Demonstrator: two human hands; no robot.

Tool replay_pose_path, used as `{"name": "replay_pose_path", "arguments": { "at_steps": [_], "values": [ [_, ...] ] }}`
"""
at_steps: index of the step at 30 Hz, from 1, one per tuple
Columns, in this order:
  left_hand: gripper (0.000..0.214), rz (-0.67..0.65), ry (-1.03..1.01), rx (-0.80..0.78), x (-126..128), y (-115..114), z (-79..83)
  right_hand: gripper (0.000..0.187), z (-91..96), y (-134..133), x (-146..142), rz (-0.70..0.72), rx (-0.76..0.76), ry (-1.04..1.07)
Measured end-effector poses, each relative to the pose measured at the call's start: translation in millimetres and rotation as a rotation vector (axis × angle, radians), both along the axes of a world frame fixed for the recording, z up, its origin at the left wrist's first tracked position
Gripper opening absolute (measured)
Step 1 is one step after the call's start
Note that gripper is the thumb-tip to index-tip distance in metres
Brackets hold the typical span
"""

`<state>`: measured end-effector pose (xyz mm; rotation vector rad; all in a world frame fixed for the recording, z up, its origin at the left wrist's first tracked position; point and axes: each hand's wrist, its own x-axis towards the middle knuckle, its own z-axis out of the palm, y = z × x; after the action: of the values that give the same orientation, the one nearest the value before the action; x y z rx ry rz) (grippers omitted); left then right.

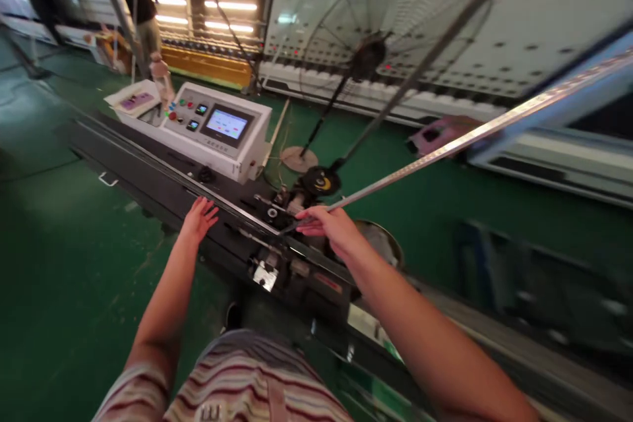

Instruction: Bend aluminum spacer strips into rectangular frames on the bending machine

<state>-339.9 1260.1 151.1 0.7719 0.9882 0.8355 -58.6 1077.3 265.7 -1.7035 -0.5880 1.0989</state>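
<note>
A long, thin perforated metal bar (425,158) slants from the upper right down to the machine. Near its lower end my right hand (326,224) is closed around it, with the bar running between thumb and fingers. My left hand (198,219) is over the long dark machine bed (163,171), beside a narrow metal rail (232,208). Its fingers are spread and nothing is in them. Between the two hands sits the machine's clamp-like head (271,211); the tip of the bar is hard to make out there.
A white control box (217,135) with a lit screen stands behind the bed. A tall fan (368,59) rises beyond it, and a round bin (380,241) sits behind my right forearm. Further back are a person (141,6), glass-handling racks and a pink object (440,135).
</note>
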Motion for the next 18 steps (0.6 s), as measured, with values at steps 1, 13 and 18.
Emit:
{"name": "replay_pose_path", "arguments": {
  "at_steps": [1,13,18],
  "values": [
    [0.069,-0.057,-0.066,0.003,17,-4,9.4,0.017,6.2,-16,7,-0.014,0.013,0.006],
    [0.111,-0.196,-0.17,0.481,209,-177,78.3,0.041,-3.9,-221,107,-0.324,0.118,-0.035],
    [0.105,-0.222,-0.186,0.609,273,-259,84.6,0.048,19.7,-376,213,-0.924,0.378,-0.585]
  ]
}}
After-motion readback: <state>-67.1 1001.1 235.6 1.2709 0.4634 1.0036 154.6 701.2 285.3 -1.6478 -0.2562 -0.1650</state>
